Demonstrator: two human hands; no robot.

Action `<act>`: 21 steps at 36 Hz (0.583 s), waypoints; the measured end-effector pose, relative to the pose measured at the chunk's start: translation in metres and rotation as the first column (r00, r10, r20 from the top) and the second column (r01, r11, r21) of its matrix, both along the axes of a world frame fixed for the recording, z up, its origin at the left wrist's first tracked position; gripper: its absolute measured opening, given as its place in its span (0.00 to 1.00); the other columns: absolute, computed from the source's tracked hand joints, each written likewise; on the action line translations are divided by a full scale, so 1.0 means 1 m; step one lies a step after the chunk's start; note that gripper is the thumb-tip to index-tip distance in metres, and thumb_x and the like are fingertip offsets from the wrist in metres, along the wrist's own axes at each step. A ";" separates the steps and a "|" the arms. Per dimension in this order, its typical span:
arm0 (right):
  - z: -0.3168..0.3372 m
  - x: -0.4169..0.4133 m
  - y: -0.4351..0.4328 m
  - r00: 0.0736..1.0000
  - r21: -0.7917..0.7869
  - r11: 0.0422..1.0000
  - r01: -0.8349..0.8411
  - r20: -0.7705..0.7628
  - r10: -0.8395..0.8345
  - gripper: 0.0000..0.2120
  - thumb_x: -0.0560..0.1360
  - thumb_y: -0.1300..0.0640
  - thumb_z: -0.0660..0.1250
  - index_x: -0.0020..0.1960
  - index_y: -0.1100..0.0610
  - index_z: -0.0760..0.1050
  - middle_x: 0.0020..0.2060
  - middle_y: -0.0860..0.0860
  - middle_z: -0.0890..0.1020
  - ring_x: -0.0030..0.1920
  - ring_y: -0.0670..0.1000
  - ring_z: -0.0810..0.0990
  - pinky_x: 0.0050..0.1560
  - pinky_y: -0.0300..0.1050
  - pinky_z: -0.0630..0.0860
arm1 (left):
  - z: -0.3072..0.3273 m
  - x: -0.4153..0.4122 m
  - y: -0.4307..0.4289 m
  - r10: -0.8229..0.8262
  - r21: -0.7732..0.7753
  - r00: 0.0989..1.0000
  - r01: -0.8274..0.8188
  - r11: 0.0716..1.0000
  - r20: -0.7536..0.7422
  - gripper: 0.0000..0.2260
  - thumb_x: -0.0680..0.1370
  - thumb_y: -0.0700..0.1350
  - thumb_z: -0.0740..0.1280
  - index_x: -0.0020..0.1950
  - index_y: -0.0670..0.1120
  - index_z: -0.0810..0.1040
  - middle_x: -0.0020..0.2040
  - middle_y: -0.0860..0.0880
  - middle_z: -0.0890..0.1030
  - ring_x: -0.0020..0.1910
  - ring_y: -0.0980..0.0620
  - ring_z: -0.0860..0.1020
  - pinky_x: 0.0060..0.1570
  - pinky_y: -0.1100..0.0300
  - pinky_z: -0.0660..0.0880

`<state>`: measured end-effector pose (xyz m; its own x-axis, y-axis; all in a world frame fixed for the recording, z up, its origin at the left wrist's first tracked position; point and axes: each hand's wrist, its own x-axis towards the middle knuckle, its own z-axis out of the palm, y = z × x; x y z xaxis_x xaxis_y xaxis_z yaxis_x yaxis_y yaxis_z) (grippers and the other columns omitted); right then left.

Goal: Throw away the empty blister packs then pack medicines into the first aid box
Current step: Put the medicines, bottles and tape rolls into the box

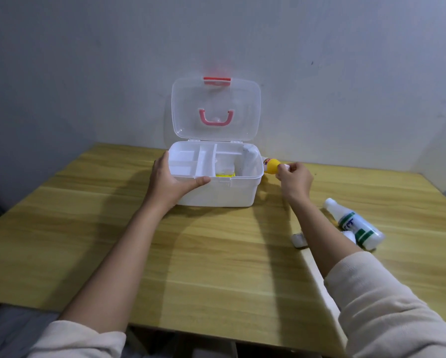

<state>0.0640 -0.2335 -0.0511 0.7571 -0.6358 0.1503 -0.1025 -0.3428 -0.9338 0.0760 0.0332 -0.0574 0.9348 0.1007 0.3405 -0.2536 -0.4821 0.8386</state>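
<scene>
Open first aid box (216, 192) on wooden worktop (216, 254), left hand (174, 180) gripping its front-left corner, right hand (295, 178) pinching a yellow bottle (270, 166) just beside the box, white bottle (353, 223) lying apart

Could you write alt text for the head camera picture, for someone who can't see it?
A person's left hand steadies an open white first aid box on a wooden table, while the right hand holds a small yellow bottle beside the box's right end. A white bottle with green bands lies on its side further right.
</scene>
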 end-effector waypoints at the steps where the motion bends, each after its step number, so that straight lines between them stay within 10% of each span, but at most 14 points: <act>1: 0.004 0.000 -0.003 1.000 -0.015 1.000 0.018 0.012 -0.018 0.10 0.72 0.58 0.60 0.44 0.63 0.76 0.44 0.62 0.84 0.49 0.60 0.80 0.50 0.52 0.76 | 0.000 0.000 0.000 -0.003 0.002 1.000 0.003 1.000 -0.007 0.43 0.56 0.61 0.79 0.68 0.51 0.69 0.65 0.51 0.70 0.64 0.52 0.68 0.61 0.56 0.69; 8: 0.038 -0.009 -0.024 0.987 -0.163 0.983 0.090 0.146 -0.067 0.13 0.72 0.58 0.60 0.46 0.69 0.75 0.39 0.62 0.80 0.39 0.53 0.71 0.33 0.40 0.59 | 0.002 0.000 0.000 -0.015 -0.013 1.000 0.014 1.000 -0.027 0.44 0.52 0.66 0.76 0.64 0.52 0.71 0.64 0.50 0.72 0.60 0.54 0.69 0.56 0.58 0.68; 16: 0.098 -0.026 -0.008 0.889 -0.298 0.953 0.047 0.448 0.096 0.09 0.74 0.57 0.62 0.47 0.62 0.77 0.37 0.52 0.76 0.38 0.50 0.73 0.39 0.40 0.67 | 0.004 -0.002 0.000 -0.018 -0.013 0.999 0.018 1.000 -0.033 0.46 0.51 0.66 0.76 0.67 0.53 0.70 0.64 0.50 0.73 0.63 0.51 0.71 0.57 0.57 0.70; 21: 0.118 -0.025 0.019 0.885 -0.384 0.918 -0.099 0.388 0.258 0.08 0.74 0.58 0.64 0.47 0.62 0.78 0.37 0.54 0.77 0.39 0.52 0.76 0.40 0.43 0.69 | 0.007 -0.001 0.000 -0.029 -0.021 0.999 0.028 0.999 -0.043 0.45 0.51 0.64 0.77 0.65 0.53 0.71 0.62 0.50 0.76 0.61 0.50 0.74 0.57 0.54 0.73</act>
